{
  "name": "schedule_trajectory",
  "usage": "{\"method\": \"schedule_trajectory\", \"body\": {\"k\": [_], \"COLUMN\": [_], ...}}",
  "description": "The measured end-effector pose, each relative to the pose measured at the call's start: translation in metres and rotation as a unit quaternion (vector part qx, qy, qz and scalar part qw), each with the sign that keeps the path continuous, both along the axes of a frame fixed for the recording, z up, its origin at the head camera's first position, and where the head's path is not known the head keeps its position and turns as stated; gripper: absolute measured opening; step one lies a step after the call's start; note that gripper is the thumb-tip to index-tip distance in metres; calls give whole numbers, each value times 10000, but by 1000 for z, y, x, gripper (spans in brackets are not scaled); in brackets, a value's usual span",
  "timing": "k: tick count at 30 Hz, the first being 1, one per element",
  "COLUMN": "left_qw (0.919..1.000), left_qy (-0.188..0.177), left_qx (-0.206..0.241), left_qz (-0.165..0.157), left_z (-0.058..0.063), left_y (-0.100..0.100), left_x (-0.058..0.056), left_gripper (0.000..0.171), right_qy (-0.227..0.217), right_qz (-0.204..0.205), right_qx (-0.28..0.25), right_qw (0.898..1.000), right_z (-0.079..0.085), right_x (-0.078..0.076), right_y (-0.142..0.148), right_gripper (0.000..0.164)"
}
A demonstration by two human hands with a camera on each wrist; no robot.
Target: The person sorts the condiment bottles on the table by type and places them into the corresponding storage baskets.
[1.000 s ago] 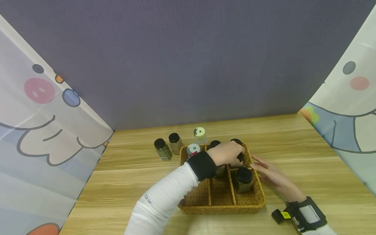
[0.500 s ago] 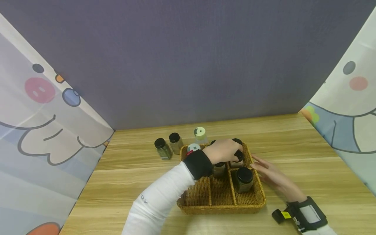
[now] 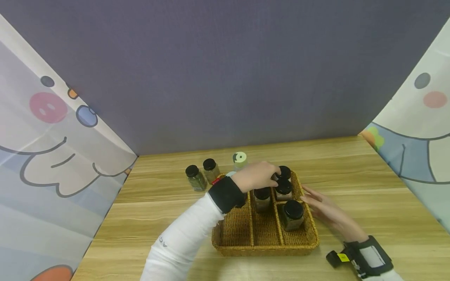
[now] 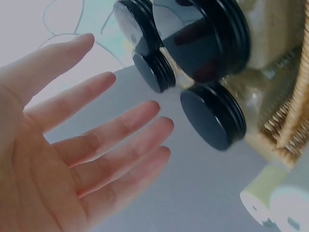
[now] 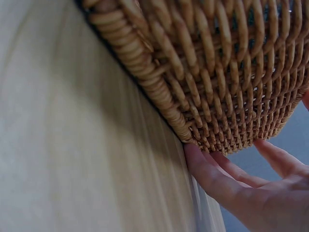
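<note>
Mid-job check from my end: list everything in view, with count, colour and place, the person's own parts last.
table: one, light wood, centre
backdrop: one, grey-purple, behind the table
printed cloths: two, mostly white, either side
divided basket: one, tan, on the table
basket jars: at least four, black-lidded, middle and right columns
table jars: two, black-lidded, left of the basket
green-capped container: one, pale green cap, behind the basket
white-topped container: one, white, beside the green-capped container
wristbands: two, black, one per wrist
sleeves: two, white, both arms
left hand: one, bare, over the basket
right hand: one, bare, touching basket's right side
</note>
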State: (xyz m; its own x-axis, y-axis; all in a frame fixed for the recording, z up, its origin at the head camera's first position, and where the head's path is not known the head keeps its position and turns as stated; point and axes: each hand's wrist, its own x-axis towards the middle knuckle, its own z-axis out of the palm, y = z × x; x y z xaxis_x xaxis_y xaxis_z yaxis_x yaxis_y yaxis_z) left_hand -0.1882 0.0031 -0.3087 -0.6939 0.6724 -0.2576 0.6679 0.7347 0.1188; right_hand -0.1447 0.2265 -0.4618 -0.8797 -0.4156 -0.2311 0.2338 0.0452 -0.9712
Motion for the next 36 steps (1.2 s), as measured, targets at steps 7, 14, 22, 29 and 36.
{"method": "schedule_trajectory", "body": {"k": [7, 14, 22, 29, 36], "left_qw": [9996, 9987, 9936, 9861, 9744], "left_qy": [78, 7, -32, 131, -3], "left_qx": [125, 270, 603, 907, 1388], "left_qz": [245, 428, 950, 1388, 1769], "left_z": [5, 9, 11, 7, 1], "left_y": [-17, -38, -67, -96, -120], "left_x": [-3, -7, -12, -17, -19], "left_gripper": [43, 42, 39, 41, 44], "right_qy": [-234, -288, -269, -270, -252], "right_qz": [-143, -244, -216, -249, -209], "right_qx": [-62, 14, 6, -70, -23], "right_qw": [9996, 9993, 9994, 9993, 9995], "right_z": [4, 4, 5, 7, 8], "right_x": [2, 3, 3, 3, 3], "right_y": [-1, -1, -2, -3, -3], "right_gripper": [75, 73, 73, 72, 73]}}
